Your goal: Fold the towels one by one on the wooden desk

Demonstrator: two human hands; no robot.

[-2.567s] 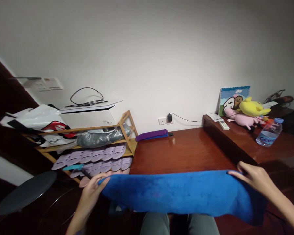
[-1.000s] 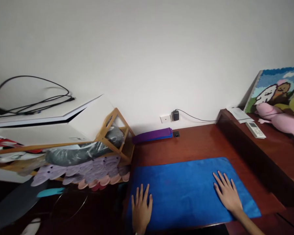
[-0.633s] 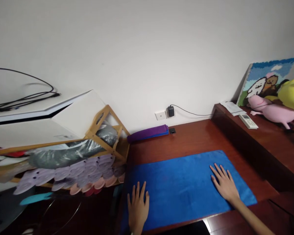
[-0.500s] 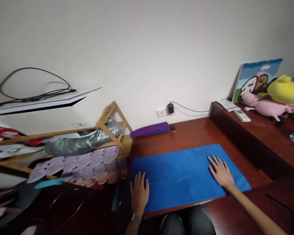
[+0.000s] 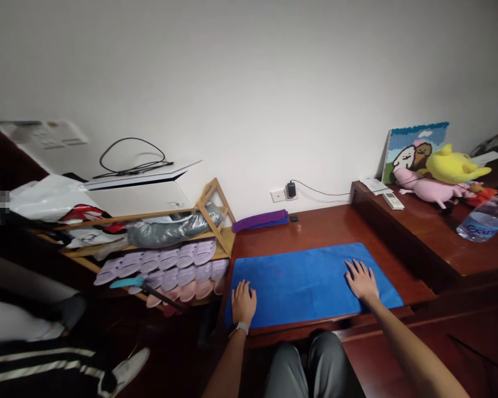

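Note:
A blue cloth [image 5: 301,284] lies spread flat on the reddish-brown wooden table [image 5: 327,221]. My left hand [image 5: 244,303] rests palm down on the cloth's left end, fingers apart, with a band round the wrist. On the cloth's right part, my right hand [image 5: 362,279] lies flat with its fingers spread. Neither hand holds anything. Near the wall, a folded purple cloth [image 5: 260,220] with a blue one under it sits at the table's back left edge.
A wooden rack [image 5: 218,237] with slippers and bags stands left. On the raised surface [image 5: 444,237] at right are a remote [image 5: 393,201], plush toys [image 5: 429,187] and a bottle [image 5: 483,221]. A person's shoe [image 5: 130,369] shows at lower left.
The camera view has shifted and widened, bringing the bottle and the person's shoe into fuller view. Both hands still lie flat on the blue cloth, the left with its fingers closer together.

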